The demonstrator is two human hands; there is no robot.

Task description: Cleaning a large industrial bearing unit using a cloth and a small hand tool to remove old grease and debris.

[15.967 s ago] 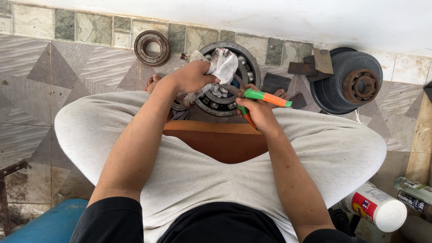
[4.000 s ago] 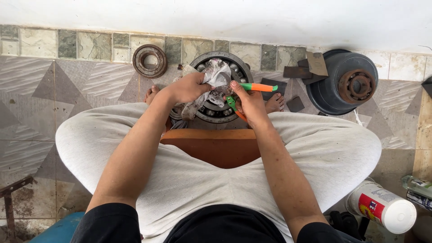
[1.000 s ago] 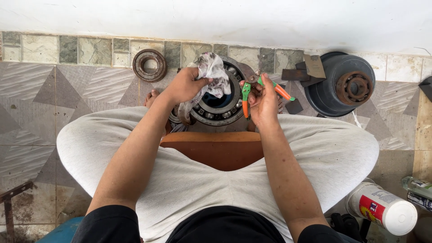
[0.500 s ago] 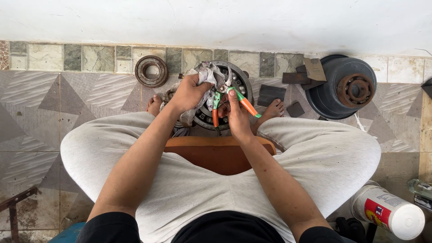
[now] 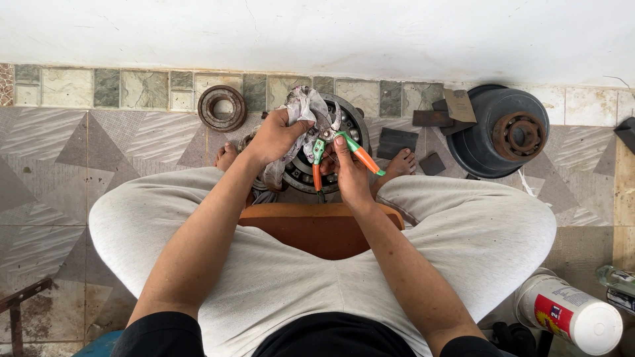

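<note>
Nearest: white spray can lying on floor at lower right, then wooden stool btw the knees. R hand grips the pliers, orange/green handles, nose up-left, long axis diagonal w/ handles splayed toward the person. L hand clenched on a dirty rag, pressed at the pliers' nose. Both over the big bearing, upright on floor; rollers look partly wiped, work mid-way by my read. Far: small bearing ring, brake drum.

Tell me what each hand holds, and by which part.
Left hand grips a crumpled rag by its bunched middle; right hand holds pliers by their orange-green handles.
</note>
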